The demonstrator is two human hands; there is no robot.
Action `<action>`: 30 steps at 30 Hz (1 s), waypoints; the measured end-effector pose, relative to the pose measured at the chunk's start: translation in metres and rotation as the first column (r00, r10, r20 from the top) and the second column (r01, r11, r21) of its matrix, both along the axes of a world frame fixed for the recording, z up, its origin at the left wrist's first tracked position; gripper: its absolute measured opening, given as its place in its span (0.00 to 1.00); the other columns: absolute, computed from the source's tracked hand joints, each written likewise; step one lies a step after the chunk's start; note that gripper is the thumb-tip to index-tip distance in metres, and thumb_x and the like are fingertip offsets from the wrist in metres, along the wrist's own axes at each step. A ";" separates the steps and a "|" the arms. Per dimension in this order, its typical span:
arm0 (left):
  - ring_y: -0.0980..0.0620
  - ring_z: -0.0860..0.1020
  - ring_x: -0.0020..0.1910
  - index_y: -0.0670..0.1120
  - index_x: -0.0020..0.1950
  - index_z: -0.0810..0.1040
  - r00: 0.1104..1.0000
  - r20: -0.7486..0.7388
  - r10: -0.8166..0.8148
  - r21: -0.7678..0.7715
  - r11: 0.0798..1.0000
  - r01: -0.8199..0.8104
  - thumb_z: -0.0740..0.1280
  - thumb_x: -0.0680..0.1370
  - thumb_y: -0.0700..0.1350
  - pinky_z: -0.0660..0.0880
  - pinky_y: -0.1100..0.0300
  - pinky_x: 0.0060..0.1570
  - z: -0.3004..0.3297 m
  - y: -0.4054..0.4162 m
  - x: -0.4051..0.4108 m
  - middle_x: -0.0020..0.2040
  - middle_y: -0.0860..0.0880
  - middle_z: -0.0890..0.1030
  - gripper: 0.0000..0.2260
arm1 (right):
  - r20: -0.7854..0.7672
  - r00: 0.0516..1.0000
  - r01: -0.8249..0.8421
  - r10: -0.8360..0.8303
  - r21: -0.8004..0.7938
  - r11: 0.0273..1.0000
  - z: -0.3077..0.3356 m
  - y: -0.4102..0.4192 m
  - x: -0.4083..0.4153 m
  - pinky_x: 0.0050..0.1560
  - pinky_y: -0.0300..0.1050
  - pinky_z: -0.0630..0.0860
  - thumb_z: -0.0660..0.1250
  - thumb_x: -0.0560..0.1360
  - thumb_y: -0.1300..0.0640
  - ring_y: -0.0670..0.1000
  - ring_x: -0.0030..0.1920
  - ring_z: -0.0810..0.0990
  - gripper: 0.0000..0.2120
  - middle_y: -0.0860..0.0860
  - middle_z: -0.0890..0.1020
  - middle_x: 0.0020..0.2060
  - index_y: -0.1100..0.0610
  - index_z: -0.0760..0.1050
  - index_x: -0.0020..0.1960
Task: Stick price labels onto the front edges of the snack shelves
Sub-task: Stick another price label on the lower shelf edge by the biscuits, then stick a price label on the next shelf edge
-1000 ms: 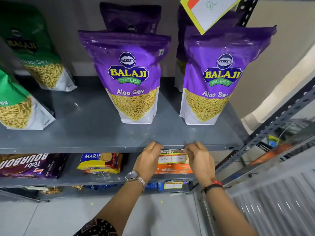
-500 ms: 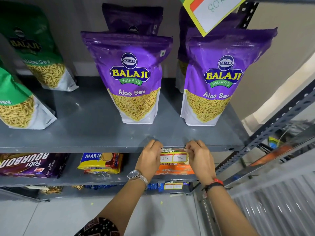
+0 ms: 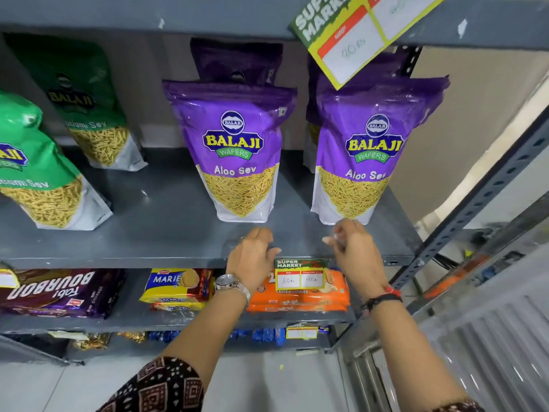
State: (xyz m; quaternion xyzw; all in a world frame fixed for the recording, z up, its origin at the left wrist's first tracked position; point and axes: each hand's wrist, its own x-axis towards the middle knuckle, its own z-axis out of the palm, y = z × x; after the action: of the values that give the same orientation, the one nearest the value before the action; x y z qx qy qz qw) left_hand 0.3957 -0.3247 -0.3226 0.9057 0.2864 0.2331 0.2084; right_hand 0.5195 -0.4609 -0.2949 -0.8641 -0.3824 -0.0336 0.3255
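Note:
A green, yellow and red price label [image 3: 301, 275] with two handwritten prices hangs from the front edge of the grey middle shelf [image 3: 133, 258], below the two purple Aloo Sev bags [image 3: 234, 150]. My left hand [image 3: 252, 257] hovers just left of the label with its fingers loosely spread, holding nothing. My right hand [image 3: 353, 251] is above and to the right of the label, off it, its fingertips drawn together and blurred. Whether something small is pinched there is unclear.
A larger label [image 3: 353, 40] hangs tilted from the shelf above, and another label [image 3: 301, 333] sits on the lowest shelf edge. Green sev bags [image 3: 38, 173] stand at left. Biscuit packs [image 3: 297, 295] lie on the shelf below. A perforated steel upright [image 3: 475, 209] rises at right.
Both hands have come off the price label and risen above the shelf edge. The label stays on the edge. The view has tilted up, showing more of the upper shelf.

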 end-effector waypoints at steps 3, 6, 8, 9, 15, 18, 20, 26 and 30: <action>0.39 0.76 0.44 0.39 0.45 0.73 0.968 0.246 -0.051 0.091 0.995 0.029 0.68 0.73 0.41 0.68 0.53 0.35 0.045 -0.001 -0.004 0.44 0.38 0.78 0.06 | 0.195 0.981 -0.056 0.012 0.221 0.974 0.061 0.000 -0.010 0.33 0.46 0.69 0.67 0.72 0.60 0.62 0.37 0.77 0.06 0.60 0.79 0.41 0.60 0.72 0.47; 0.45 0.72 0.45 0.38 0.47 0.75 0.858 0.499 -0.122 0.252 0.968 -0.009 0.64 0.73 0.43 0.66 0.58 0.45 0.108 0.001 -0.005 0.43 0.37 0.79 0.09 | 0.490 0.868 -0.158 -0.081 0.426 0.891 0.133 0.002 -0.020 0.39 0.50 0.70 0.64 0.74 0.60 0.59 0.39 0.75 0.05 0.62 0.80 0.40 0.62 0.74 0.47; 0.48 0.70 0.47 0.38 0.49 0.74 0.761 0.619 -0.194 0.349 0.936 -0.046 0.62 0.73 0.41 0.65 0.58 0.50 0.151 0.002 -0.004 0.45 0.36 0.78 0.08 | 0.632 0.753 -0.242 -0.183 0.525 0.816 0.176 0.007 -0.023 0.44 0.48 0.67 0.62 0.74 0.61 0.56 0.43 0.71 0.06 0.64 0.80 0.43 0.62 0.74 0.49; 0.48 0.70 0.50 0.39 0.52 0.74 0.722 0.659 -0.212 0.372 0.926 -0.068 0.62 0.73 0.40 0.65 0.57 0.52 0.172 0.003 -0.003 0.47 0.37 0.78 0.09 | 0.663 0.715 -0.263 -0.221 0.547 0.795 0.196 0.011 -0.024 0.47 0.49 0.67 0.62 0.74 0.62 0.56 0.45 0.71 0.08 0.64 0.80 0.46 0.61 0.74 0.52; 0.45 0.69 0.62 0.45 0.60 0.71 0.844 0.513 -0.157 0.445 0.889 -0.105 0.67 0.74 0.43 0.53 0.50 0.63 0.249 0.008 0.007 0.59 0.44 0.77 0.15 | 0.733 0.674 -0.057 -0.093 0.177 0.983 0.270 0.038 -0.011 0.60 0.54 0.61 0.60 0.76 0.60 0.59 0.61 0.70 0.18 0.55 0.71 0.67 0.50 0.67 0.64; 0.48 0.70 0.62 0.47 0.57 0.74 0.853 0.483 -0.199 0.445 0.894 -0.043 0.67 0.74 0.43 0.48 0.52 0.64 0.257 0.006 0.012 0.57 0.47 0.78 0.12 | 0.681 0.732 -0.122 0.000 0.131 0.984 0.279 0.035 -0.009 0.48 0.54 0.69 0.62 0.73 0.64 0.62 0.50 0.77 0.09 0.59 0.79 0.52 0.57 0.76 0.53; 0.48 0.73 0.59 0.47 0.54 0.76 0.826 0.512 -0.234 0.422 0.906 -0.005 0.69 0.72 0.41 0.49 0.53 0.64 0.257 0.003 0.012 0.54 0.47 0.80 0.11 | 0.700 0.714 -0.201 0.036 0.155 0.967 0.277 0.026 -0.017 0.36 0.53 0.74 0.66 0.69 0.68 0.64 0.41 0.78 0.07 0.62 0.80 0.41 0.61 0.78 0.46; 0.54 0.72 0.52 0.45 0.42 0.78 0.756 0.571 -0.319 0.454 0.891 0.033 0.67 0.72 0.40 0.55 0.58 0.59 0.247 0.000 0.003 0.47 0.45 0.80 0.02 | 0.664 0.744 -0.268 -0.074 0.398 0.878 0.231 0.003 -0.043 0.33 0.45 0.75 0.63 0.66 0.70 0.58 0.34 0.76 0.10 0.59 0.77 0.33 0.61 0.78 0.43; 0.59 0.72 0.40 0.44 0.44 0.79 0.687 0.635 -0.352 0.340 0.927 0.161 0.65 0.73 0.37 0.66 0.69 0.46 0.243 -0.006 -0.004 0.39 0.47 0.75 0.05 | 0.426 0.901 -0.323 0.083 0.529 0.785 0.216 -0.005 -0.036 0.48 0.19 0.66 0.59 0.69 0.80 0.40 0.42 0.73 0.22 0.55 0.78 0.40 0.58 0.77 0.54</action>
State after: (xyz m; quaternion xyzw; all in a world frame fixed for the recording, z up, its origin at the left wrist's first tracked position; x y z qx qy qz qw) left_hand 0.3913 -0.3305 -0.0801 0.8049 0.0255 0.5542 0.2108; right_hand 0.4838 -0.4657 -0.0790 -0.6501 -0.5011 -0.2807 0.4974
